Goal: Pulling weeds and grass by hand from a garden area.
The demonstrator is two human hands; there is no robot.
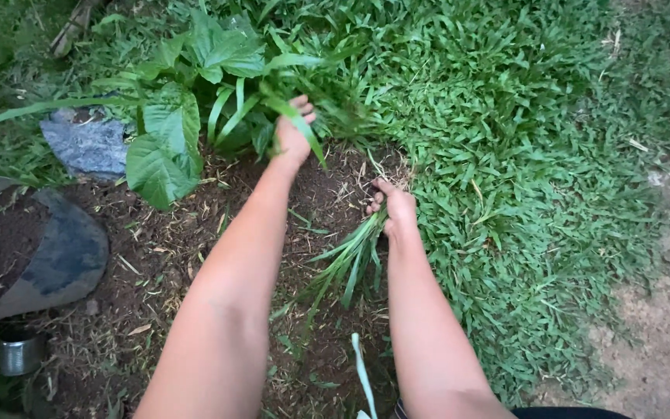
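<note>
My left hand [294, 132] reaches forward into the base of a clump of long green blades [242, 109] beside a broad-leaved plant [168, 132], its fingers closed around the blades. My right hand [393, 206] is lower and to the right, gripping a bunch of pulled grass [347, 260] that hangs down toward me. Between both hands lies bare brown soil [195, 248] strewn with dry stems.
Thick green lawn grass [505, 140] covers the right side. A grey stone [87, 143] lies at the left. A dark bag or pot holding soil [32, 248] sits at the far left, with a small metal can [18, 353] below it. Bare sandy ground [668, 349] shows at the lower right.
</note>
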